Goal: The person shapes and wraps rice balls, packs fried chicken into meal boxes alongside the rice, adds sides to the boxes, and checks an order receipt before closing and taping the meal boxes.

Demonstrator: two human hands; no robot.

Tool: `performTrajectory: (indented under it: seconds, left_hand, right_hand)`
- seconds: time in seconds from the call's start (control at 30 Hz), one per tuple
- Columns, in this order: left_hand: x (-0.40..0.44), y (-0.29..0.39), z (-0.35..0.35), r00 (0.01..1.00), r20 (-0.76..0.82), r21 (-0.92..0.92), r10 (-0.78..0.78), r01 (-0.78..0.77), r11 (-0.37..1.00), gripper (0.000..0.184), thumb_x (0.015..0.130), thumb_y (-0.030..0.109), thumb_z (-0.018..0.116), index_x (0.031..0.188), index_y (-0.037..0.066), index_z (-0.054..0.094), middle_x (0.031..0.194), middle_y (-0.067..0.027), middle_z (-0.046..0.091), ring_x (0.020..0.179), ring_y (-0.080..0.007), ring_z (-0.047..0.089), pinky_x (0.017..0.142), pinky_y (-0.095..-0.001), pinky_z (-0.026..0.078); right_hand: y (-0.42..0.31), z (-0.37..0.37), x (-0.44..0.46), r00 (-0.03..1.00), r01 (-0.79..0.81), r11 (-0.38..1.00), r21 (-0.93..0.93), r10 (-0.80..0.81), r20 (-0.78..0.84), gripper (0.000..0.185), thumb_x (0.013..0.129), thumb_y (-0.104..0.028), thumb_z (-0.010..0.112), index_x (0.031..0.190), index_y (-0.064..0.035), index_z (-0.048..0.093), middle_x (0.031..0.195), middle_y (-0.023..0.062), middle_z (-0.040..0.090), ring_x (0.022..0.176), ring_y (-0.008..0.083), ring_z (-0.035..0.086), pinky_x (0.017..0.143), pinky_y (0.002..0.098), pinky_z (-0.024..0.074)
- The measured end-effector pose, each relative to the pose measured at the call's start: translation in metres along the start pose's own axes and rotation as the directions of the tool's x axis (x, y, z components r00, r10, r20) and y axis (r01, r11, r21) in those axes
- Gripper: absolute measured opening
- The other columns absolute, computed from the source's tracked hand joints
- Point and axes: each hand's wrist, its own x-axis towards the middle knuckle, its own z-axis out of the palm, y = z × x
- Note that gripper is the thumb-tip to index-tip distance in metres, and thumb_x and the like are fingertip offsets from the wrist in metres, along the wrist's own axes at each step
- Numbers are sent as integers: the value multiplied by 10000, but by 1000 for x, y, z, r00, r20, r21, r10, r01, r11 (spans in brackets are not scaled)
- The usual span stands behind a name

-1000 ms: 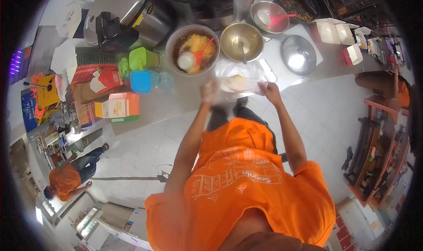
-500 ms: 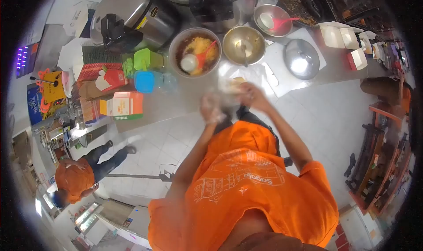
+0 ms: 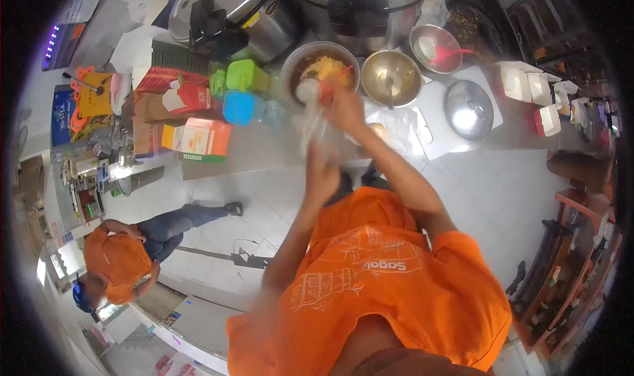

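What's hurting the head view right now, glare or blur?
Head view: both. Motion blur smears the left hand, plastic bag and red ladle; a hot spot whitens the steel dome; wide-angle distortion curves the outer scene, and the corners go black.

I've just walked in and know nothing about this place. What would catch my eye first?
Probably the bright orange shirt filling the lower middle of the view. From it, the right hand reaches to a red-handled ladle in a bowl of yellowish food, while the blurred left hand is nearer the body, by some pale plastic. Then the big steel cookers looming behind the bowl.
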Motion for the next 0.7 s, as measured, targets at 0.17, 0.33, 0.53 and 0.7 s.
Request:
performTrajectory:
  seconds: [0.17, 0.33, 0.53, 0.7]
  left_hand:
    - [15, 14, -11, 995, 56, -246, 81, -65, 967, 614, 950, 164, 576, 1482, -26, 338, 1524, -229, 373, 1421, -339, 355, 1169, -410, 253]
    - [130, -74, 25, 960, -264, -43, 88, -103, 994, 508, 866, 135, 644, 1351, 43, 525, 1318, -197, 579, 1251, -347, 530, 1064, -420, 392]
    - [22, -65, 79, 958, 199, 25, 206, -215, 976, 190, 809, 151, 713, 984, 83, 690, 1013, -125, 690, 993, -309, 654, 871, -392, 513]
    - [-23, -115, 109, 650, 757, 224, 59, -343, 912, 189, 775, 261, 755, 878, 112, 698, 847, -150, 633, 830, -329, 630, 758, -428, 515]
  right_hand:
    - [-2, -29, 37, 997, 57, 995, -79, -60, -42, 547, 732, -285, 789, 1189, -157, 517, 817, 123, 690, 812, 348, 688, 705, 450, 520]
    - [19, -62, -20, 979, -53, 989, 136, 79, -190, 518, 768, -376, 792, 1161, -110, 585, 895, 113, 705, 820, 320, 687, 732, 433, 525]
    - [239, -75, -103, 909, -179, 916, -359, 14, -417, 440, 783, -358, 778, 1094, -74, 650, 1013, 128, 705, 924, 314, 672, 812, 421, 526]
    - [219, -84, -92, 940, -335, 891, -307, 294, -171, 389, 771, -304, 770, 1087, -108, 656, 1076, 158, 660, 986, 343, 623, 866, 451, 493]
